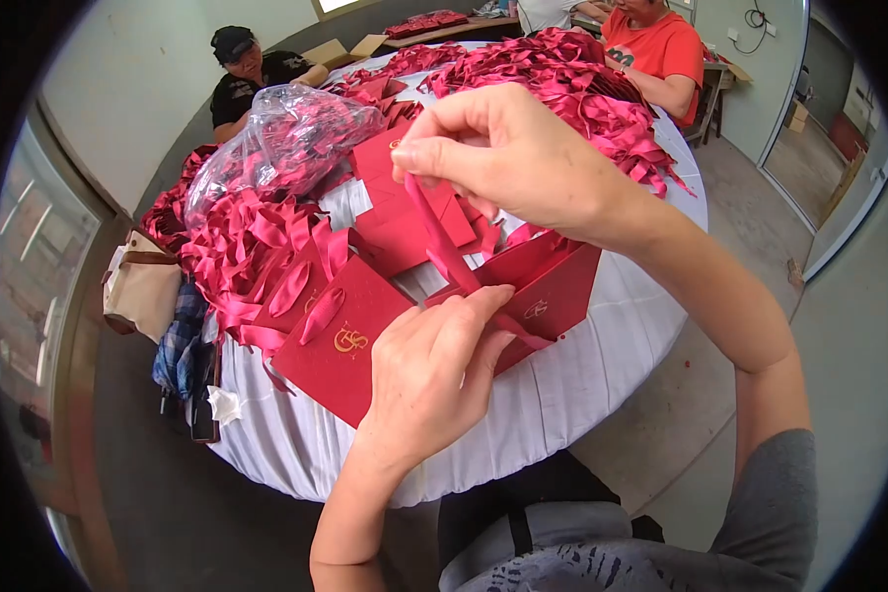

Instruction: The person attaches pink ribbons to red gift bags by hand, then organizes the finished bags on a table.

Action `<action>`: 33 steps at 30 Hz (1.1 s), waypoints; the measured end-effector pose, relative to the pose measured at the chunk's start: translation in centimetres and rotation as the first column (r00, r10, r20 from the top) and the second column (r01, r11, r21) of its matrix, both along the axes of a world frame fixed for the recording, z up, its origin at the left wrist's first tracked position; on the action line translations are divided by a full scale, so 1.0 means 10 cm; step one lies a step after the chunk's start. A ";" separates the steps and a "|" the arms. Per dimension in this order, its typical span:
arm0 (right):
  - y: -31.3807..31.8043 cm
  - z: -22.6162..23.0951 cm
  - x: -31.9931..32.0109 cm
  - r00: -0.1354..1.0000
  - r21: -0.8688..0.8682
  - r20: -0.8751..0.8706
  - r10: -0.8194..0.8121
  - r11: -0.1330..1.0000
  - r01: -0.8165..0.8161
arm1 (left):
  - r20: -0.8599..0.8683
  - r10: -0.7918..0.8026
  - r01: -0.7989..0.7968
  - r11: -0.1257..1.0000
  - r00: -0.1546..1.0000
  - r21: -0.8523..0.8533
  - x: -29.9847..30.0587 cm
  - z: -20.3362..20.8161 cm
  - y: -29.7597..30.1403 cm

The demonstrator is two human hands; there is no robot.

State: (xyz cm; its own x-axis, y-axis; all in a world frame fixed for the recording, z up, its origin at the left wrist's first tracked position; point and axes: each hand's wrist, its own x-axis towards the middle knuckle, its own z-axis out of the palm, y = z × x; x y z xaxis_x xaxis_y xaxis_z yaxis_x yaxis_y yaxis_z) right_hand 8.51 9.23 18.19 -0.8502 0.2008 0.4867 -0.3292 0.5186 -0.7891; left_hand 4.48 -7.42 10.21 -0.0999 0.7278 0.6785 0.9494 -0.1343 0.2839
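A round table (617, 345) draped in white fills the middle of the room, a heap of crimson ribbons (602, 123) along its far edge. A clear plastic sack (286, 123) bulges toward its left edge. By the edge nearest the worker sits a red gift bag (562, 291). The right hand (523, 163), thumb and finger together, clamps a raised pink ribbon (426, 217); the left hand (429, 365) reaches the bag's mouth (pinching or merely touching, I can't tell).

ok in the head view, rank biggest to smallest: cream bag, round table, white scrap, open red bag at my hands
Largest to smallest, as they look:
1. round table
2. open red bag, partly hidden by your left hand
3. cream bag
4. white scrap
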 end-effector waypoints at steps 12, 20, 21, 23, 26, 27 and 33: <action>-0.18 -0.30 0.51 0.948 0.081 -0.200 -0.249 0.960 0.269 | 0.334 0.105 -0.141 0.987 0.937 0.083 -0.10 -0.13 -0.10; -0.41 -0.85 0.65 0.991 -0.357 0.133 0.003 0.933 0.045 | 0.466 0.000 -0.105 0.974 0.885 0.199 -0.14 -0.07 -0.08; -0.38 -0.81 0.68 0.970 -0.343 0.228 0.078 0.939 0.006 | 0.525 0.000 -0.103 0.980 0.851 0.167 -0.11 -0.06 -0.08; -0.33 -0.77 0.67 0.940 -0.468 0.265 0.214 0.881 -0.069 | 0.484 -0.026 -0.058 0.986 0.875 0.158 -0.13 -0.09 -0.08; -0.28 -0.80 0.70 0.859 -0.701 0.262 0.440 0.698 -0.145 | 0.453 -0.019 -0.058 0.986 0.892 0.154 -0.10 -0.10 -0.10; -0.29 -0.79 0.71 0.832 -0.800 0.229 0.506 0.585 -0.136 | 0.430 0.000 -0.061 0.990 0.903 0.129 -0.09 -0.10 -0.10; -0.30 -0.85 0.77 0.979 -0.399 0.154 0.132 0.915 -0.061 | 0.262 0.080 -0.118 0.984 0.962 0.135 -0.08 -0.04 -0.11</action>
State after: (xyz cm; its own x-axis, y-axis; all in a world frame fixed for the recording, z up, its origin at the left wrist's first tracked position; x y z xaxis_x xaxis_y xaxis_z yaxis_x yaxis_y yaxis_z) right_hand 16.18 6.24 9.65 -0.9390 0.2568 0.2289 -0.2011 0.1302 -0.9709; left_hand 3.69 -8.48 9.86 -0.3497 0.5988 0.7205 0.8589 -0.1023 0.5019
